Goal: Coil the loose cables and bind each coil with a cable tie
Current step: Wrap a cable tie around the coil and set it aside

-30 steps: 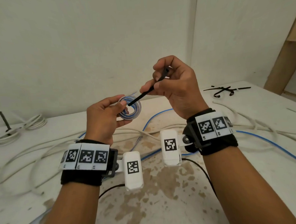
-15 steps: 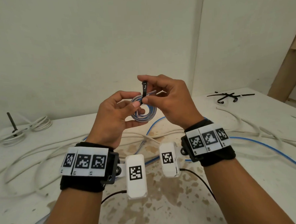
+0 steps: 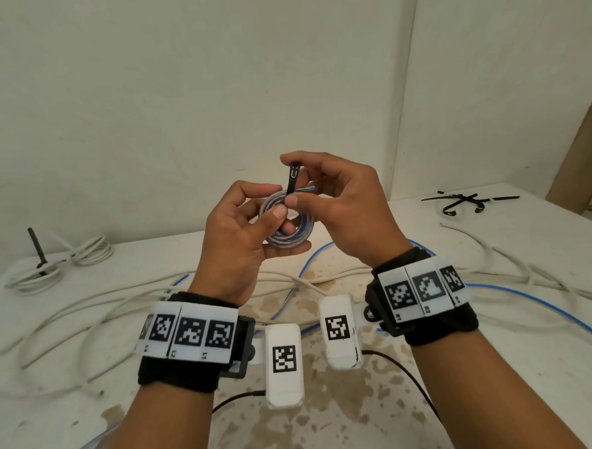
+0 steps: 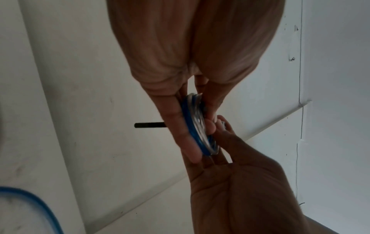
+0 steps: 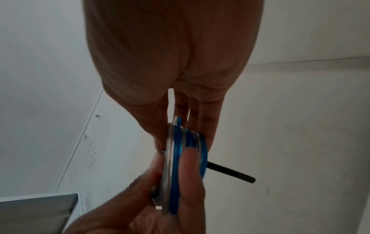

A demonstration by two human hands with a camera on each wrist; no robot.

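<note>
Our left hand (image 3: 243, 234) gripping the small blue cable coil (image 3: 289, 221) above the counter (image 3: 501, 368), our right hand (image 3: 341, 208) pinching a black cable tie (image 3: 292, 180) upright through it

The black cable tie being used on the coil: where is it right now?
In the head view the black cable tie stands centre frame, raised above the table, pinched by the right hand against the blue-and-clear coil held by the left hand.

The coil (image 3: 289, 224) was above the table (image 3: 383, 408), between both hands. Loose cables (image 3: 86, 311) lay under it. Spare ties (image 3: 465, 201) lay far right, a bound coil (image 3: 67, 262) far left.
</note>
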